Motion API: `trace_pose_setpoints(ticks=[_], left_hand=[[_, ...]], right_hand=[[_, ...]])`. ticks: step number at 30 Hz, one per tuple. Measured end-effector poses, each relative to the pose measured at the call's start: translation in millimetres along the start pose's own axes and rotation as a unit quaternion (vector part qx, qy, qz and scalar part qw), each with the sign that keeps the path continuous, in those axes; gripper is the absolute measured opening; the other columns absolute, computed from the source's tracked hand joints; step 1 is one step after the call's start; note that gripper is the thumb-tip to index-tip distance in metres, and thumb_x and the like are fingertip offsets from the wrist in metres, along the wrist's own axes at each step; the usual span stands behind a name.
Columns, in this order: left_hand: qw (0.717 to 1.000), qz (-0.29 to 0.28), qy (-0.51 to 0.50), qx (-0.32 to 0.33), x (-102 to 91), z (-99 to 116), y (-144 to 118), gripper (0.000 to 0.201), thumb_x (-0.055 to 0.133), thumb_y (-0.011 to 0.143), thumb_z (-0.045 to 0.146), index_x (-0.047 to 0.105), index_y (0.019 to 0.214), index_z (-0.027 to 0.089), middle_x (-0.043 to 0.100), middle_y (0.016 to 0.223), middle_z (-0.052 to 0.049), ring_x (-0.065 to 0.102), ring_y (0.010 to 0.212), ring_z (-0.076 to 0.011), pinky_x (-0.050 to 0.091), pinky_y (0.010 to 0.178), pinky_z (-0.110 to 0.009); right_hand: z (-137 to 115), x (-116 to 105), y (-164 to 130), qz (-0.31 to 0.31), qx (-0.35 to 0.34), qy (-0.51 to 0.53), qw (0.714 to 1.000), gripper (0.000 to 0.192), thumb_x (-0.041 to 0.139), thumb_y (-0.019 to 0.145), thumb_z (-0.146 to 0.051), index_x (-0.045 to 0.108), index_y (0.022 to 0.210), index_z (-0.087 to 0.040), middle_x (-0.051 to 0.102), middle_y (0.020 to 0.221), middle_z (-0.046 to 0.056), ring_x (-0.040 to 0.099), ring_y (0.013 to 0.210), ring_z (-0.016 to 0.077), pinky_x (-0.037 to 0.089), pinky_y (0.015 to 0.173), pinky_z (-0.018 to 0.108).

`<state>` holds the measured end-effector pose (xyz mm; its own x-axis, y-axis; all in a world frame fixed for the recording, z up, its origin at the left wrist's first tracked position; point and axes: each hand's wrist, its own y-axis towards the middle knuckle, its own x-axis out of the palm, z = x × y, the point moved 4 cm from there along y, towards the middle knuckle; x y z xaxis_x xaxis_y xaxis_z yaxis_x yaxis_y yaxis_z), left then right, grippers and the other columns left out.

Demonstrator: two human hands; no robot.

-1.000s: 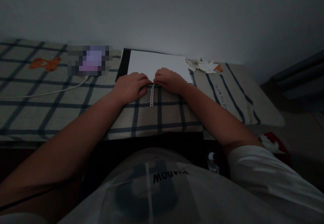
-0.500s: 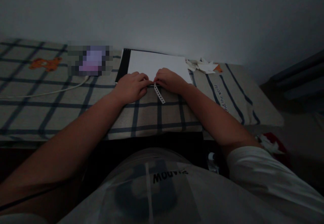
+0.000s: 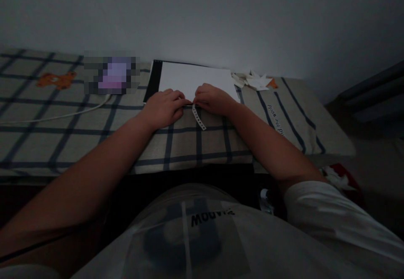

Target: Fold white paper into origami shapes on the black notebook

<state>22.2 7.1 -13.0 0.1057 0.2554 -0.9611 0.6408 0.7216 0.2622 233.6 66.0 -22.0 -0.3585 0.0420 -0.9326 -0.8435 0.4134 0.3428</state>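
Observation:
A narrow white paper strip with a row of dark dots hangs from between my two hands and slants down to the right over the checked bedsheet. My left hand and my right hand meet fingertip to fingertip at the strip's top end, both pinching it. They rest at the near edge of a white sheet lying on a black board.
Folded white paper pieces with an orange scrap lie right of the sheet. A blurred-out object and a white cable lie to the left. A wall stands right behind the bed. The room is dim.
The strip hung straight down a second ago; its free end has swung to the right. Both hands have stayed in place.

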Motion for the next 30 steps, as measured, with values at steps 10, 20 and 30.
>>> trace_pose_setpoints(ticks=[10,20,30], left_hand=[[1.000,0.012,-0.013,0.001,-3.4,4.4,0.7,0.051,0.050,0.106,0.030,0.082,0.144,0.020,0.081,0.142,-0.019,0.074,0.131,-0.0428,0.060,0.103,-0.060],[1.000,0.011,-0.019,-0.013,-1.6,2.8,1.1,0.052,0.049,0.106,0.033,0.081,0.142,0.013,0.082,0.144,-0.020,0.077,0.134,-0.0430,0.062,0.109,-0.061],[1.000,-0.008,-0.008,-0.014,-3.7,1.2,1.4,0.051,0.048,0.107,0.034,0.082,0.142,0.019,0.084,0.136,-0.016,0.079,0.124,-0.0392,0.061,0.100,-0.053]], right_hand=[[8.1,6.9,5.1,0.000,0.021,0.004,1.000,0.028,0.052,0.115,-0.019,0.080,0.111,-0.018,0.074,0.113,0.012,0.062,0.112,0.0281,0.050,0.109,0.047],[1.3,14.1,13.5,0.018,0.027,0.017,0.999,0.029,0.049,0.115,-0.017,0.078,0.115,-0.018,0.076,0.116,0.014,0.063,0.114,0.0289,0.051,0.110,0.047],[-0.2,12.7,14.4,0.013,0.022,0.017,1.000,0.029,0.049,0.117,-0.021,0.077,0.114,-0.017,0.074,0.115,0.014,0.061,0.114,0.0294,0.051,0.109,0.049]])
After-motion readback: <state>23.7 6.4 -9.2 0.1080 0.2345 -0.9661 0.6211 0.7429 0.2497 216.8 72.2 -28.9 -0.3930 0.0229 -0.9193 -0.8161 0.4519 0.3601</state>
